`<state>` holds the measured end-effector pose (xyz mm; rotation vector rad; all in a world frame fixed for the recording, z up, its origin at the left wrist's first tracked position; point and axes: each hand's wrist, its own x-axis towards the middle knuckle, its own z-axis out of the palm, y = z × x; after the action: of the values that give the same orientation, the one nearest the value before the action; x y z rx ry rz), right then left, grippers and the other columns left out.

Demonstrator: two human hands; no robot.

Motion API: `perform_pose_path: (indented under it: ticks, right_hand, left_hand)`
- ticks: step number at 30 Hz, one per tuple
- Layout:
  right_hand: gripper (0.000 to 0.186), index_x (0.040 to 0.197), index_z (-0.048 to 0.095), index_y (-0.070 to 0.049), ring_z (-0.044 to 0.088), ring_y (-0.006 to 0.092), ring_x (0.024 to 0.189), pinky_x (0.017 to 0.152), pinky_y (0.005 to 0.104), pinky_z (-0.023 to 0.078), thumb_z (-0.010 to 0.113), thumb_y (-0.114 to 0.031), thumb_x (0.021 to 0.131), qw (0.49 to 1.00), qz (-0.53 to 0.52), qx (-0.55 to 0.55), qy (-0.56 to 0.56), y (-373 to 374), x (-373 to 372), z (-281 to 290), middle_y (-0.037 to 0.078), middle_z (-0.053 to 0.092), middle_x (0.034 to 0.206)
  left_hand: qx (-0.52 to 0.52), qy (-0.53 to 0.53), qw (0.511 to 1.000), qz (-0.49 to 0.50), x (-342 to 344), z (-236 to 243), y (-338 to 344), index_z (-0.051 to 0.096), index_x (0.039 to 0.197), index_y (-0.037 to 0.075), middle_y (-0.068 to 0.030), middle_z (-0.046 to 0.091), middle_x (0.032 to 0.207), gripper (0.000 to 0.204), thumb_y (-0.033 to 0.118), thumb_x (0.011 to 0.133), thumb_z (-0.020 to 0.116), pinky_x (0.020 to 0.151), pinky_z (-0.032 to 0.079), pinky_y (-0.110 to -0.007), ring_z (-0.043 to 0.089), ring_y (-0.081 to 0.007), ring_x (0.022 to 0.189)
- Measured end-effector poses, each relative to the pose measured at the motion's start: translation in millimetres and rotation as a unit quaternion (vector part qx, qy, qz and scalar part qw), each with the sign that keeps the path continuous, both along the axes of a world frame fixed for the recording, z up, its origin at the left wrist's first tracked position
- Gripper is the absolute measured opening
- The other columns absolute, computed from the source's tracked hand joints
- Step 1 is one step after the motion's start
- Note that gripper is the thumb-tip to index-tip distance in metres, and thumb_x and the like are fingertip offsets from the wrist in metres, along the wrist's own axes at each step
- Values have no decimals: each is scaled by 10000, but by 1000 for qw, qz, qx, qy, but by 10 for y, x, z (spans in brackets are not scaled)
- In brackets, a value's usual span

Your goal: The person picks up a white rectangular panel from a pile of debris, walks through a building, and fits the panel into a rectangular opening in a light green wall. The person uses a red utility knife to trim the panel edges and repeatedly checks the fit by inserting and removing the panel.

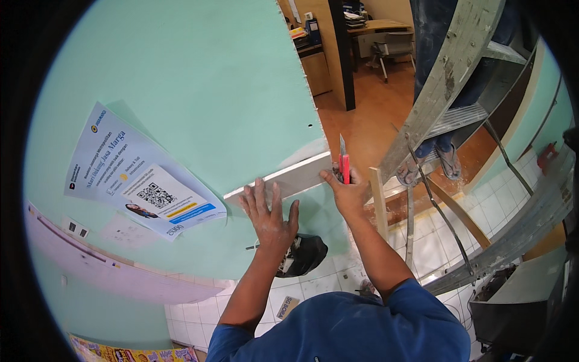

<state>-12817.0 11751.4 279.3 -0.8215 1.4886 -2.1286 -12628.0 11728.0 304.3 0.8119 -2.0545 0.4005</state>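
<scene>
My left hand point(271, 223) presses with spread fingers on a narrow pale board strip point(277, 178) held against the mint-green wall point(199, 72). My right hand point(350, 187) is at the strip's right end, near the wall's edge, its thumb on the board and its fingers closed around a red utility knife point(344, 166) with the blade pointing up. A printed poster point(145, 169) with a code square hangs left of the strip. Below my left hand is a black object point(310, 253), partly hidden by my arm, which I cannot identify.
An aluminium ladder point(452, 72) stands at my right, with another person's legs and sandaled feet point(449, 160) on it. Wooden strips point(379, 205) lean nearby. Beyond the opening are desks point(377, 25) and a chair point(392, 48). A dark box-like unit point(500, 320) sits at lower right.
</scene>
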Motion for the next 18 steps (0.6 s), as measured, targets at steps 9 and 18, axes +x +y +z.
perform_pose_path:
  ticks: [9, 18]
  right_hand:
    - [409, 1013, 716, 10, 622, 114, 792, 754, 279, 522, 895, -265, 769, 997, -35, -14, 64, 39, -8, 143, 32, 699, 875]
    - [360, 1246, 598, -3, 650, 306, 978, 865, 386, 502, 620, -253, 988, 973, -40, -84, 210, 558, 69, 167, 197, 654, 1047]
  left_hand:
    - [-24, -125, 990, -60, -75, -222, -4, 491, 1432, 68, -257, 352, 1553, 695, 259, 831, 786, 1151, 206, -676, 300, -507, 1438]
    - [85, -184, 979, -22, -206, -186, 57, 410, 1482, 17, -268, 317, 1576, 793, 326, 843, 763, 1167, 157, -665, 250, -536, 1448]
